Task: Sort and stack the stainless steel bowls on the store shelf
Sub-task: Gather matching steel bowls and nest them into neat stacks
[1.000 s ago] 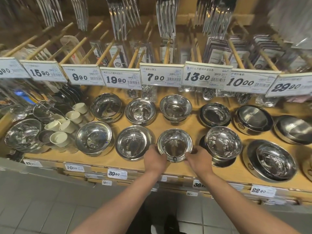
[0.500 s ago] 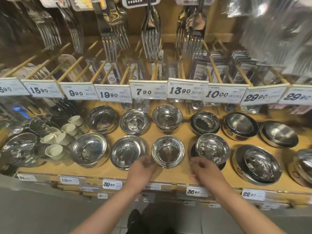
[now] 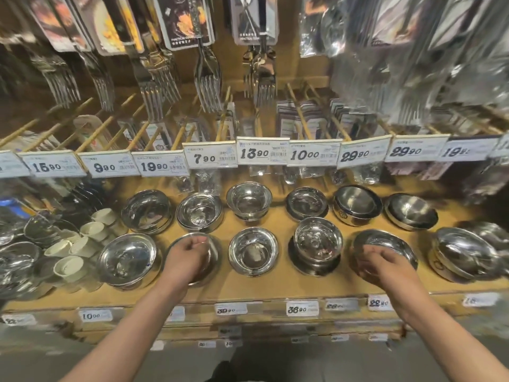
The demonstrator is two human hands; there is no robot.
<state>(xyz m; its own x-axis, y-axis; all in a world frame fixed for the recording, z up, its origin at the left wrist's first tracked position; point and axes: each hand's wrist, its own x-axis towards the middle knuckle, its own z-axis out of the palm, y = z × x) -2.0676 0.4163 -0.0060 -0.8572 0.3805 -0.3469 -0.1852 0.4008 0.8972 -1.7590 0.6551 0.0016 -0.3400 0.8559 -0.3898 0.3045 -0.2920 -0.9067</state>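
Stainless steel bowls stand in two rows on the wooden shelf (image 3: 275, 288). My left hand (image 3: 187, 257) lies over a shallow bowl (image 3: 214, 252) in the front row, its curled fingers on the far rim. Further right, my right hand (image 3: 382, 263) curls its fingers over the near rim of a wide bowl (image 3: 396, 244). Between my hands stand a small deep bowl (image 3: 253, 250) and another bowl on a dark plate (image 3: 318, 242). The back row holds several single bowls, one of them a footed bowl (image 3: 249, 199).
White cups (image 3: 68, 266) and more steel dishes crowd the shelf's left end. A large bowl (image 3: 462, 252) sits at the right. A row of price tags (image 3: 264, 154) overhangs the back row, with packaged forks (image 3: 208, 86) hanging above.
Both hands let go of the small centre bowl and spread apart, the left onto the shallow bowl beside it, the right onto the wide bowl two places right. The view tilted up.
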